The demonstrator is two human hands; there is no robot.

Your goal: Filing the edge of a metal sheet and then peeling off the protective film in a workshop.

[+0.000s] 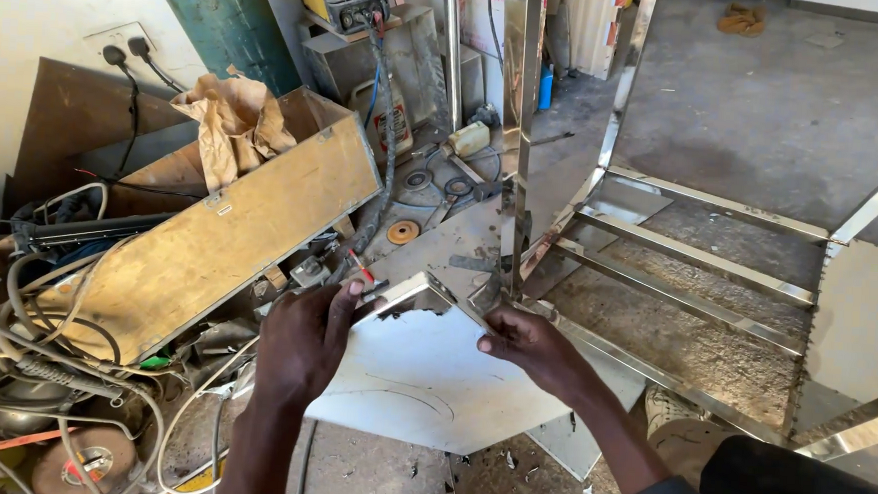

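The left hand [304,345] grips the white sheet-metal panel [422,376] at its 10 o'clock edge, fingers curled over the folded rim. The right hand [532,344] pinches the same panel at its 1 o'clock edge, thumb on the white face. Both hands are closed on the panel, which is held tilted above the concrete floor [767,104], its top corner just beside the base of a polished upright post [517,131]. That post belongs to a stainless steel frame [699,261] extending toward 2 o'clock. At 9 o'clock from the left hand, a plywood box [229,236] holds crumpled brown paper [233,121]. Tangled cables [43,357] lie at 8 o'clock. An orange grinding disc [403,232] lies at 12 o'clock from the panel.
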